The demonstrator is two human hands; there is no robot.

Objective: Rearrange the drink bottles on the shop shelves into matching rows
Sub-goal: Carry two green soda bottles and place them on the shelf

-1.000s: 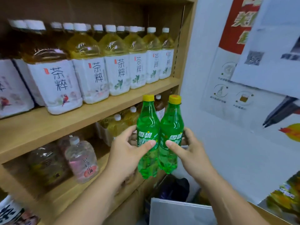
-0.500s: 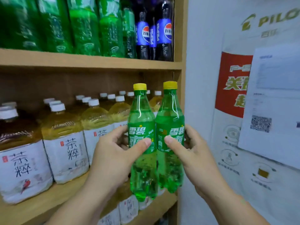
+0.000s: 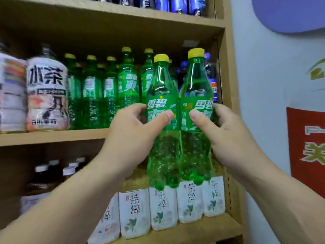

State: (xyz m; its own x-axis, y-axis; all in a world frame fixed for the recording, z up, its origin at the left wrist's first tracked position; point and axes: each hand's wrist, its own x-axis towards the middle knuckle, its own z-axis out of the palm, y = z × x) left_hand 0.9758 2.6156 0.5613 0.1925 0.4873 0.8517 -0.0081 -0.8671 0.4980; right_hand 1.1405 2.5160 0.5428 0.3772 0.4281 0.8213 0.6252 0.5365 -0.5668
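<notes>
Two green soda bottles with yellow caps stand upright side by side in front of me, touching. My left hand point(image 3: 135, 131) grips the left green bottle point(image 3: 162, 152) round its label. My right hand point(image 3: 226, 138) grips the right green bottle point(image 3: 195, 81) the same way. Both bottles hang in the air before the right end of the middle shelf point(image 3: 52, 137), where a row of matching green bottles point(image 3: 109, 95) stands. Dark blue-labelled cola bottles point(image 3: 212, 81) stand at that shelf's far right, partly hidden behind the held bottles.
White-labelled tea bottles point(image 3: 46, 92) stand at the shelf's left. Yellow tea bottles with white labels point(image 3: 161, 208) fill the shelf below. More blue cola bottles point(image 3: 177, 5) sit on the top shelf. The shelf's wooden side panel point(image 3: 226, 67) and a wall with posters point(image 3: 306, 147) are at right.
Both hands have lifted the two green bottles from the lower shelves up to the level of the green-bottle shelf. My view has tilted upward with them. The grips are unchanged.
</notes>
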